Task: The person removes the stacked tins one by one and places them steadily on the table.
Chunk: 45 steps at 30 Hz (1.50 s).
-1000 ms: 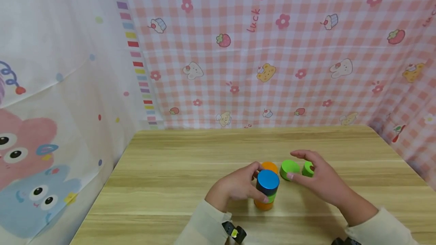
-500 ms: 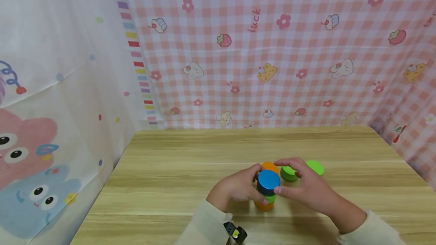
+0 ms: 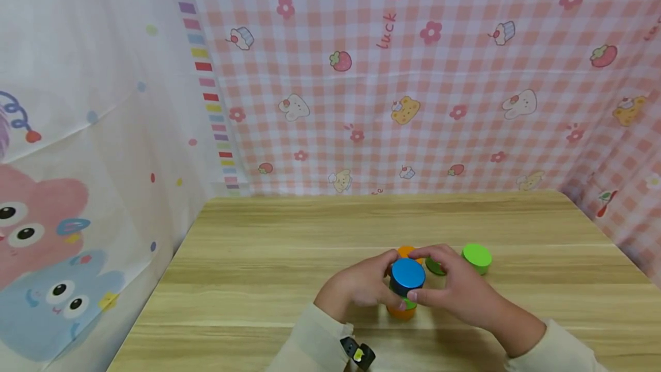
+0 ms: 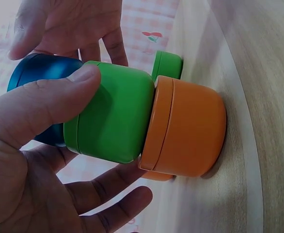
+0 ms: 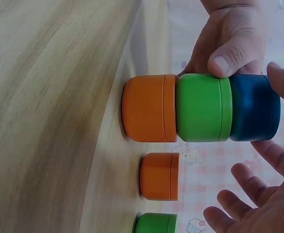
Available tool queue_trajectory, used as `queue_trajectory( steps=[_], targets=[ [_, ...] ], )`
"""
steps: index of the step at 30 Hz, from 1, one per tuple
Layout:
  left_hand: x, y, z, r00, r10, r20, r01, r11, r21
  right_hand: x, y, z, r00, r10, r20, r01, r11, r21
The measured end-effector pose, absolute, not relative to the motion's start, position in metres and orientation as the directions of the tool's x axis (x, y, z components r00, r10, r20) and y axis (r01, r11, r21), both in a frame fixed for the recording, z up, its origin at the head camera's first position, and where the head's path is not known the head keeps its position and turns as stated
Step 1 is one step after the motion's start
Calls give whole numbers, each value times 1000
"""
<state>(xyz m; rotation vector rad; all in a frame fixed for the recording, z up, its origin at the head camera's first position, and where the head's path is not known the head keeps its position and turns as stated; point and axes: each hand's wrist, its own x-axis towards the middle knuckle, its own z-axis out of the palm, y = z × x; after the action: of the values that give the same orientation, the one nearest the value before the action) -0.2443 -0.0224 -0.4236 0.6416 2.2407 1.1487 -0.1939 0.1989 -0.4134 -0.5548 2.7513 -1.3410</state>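
Note:
Three small lidded jars form an upright stack: an orange jar on the table, a green jar over it, and a dark blue jar with a shiny blue lid on top. With its thumb across the green jar's lid edge near the blue jar, my left hand grips the stack; its lower fingers hang free in the left wrist view. My right hand holds the blue jar from the other side, between thumb and index finger. Its remaining fingers are spread off the stack in the right wrist view.
Just behind the stack stands a second orange jar, partly hidden by the hands in the head view. Beside it is a green jar, mostly covered by my right hand, and farther right another green jar. A checked cloth hangs behind the wooden table.
My right hand has moved left from beside the green jars to the blue jar, and its thumb and index finger have closed on it. The left hand has stayed on the stack.

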Motion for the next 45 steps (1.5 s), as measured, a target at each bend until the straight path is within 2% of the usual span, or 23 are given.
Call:
queue_trajectory(
  steps=[35,45],
  targets=[
    [-244,-21,-423,-753,604,-263,162,556,815,-194,208,-409,-953,-277,123,-270,589,-762],
    [-245,-23,-425,-738,623,-258,164,536,828,-193,218,-407,-957,-260,128,-262,592,-762]
  ],
)
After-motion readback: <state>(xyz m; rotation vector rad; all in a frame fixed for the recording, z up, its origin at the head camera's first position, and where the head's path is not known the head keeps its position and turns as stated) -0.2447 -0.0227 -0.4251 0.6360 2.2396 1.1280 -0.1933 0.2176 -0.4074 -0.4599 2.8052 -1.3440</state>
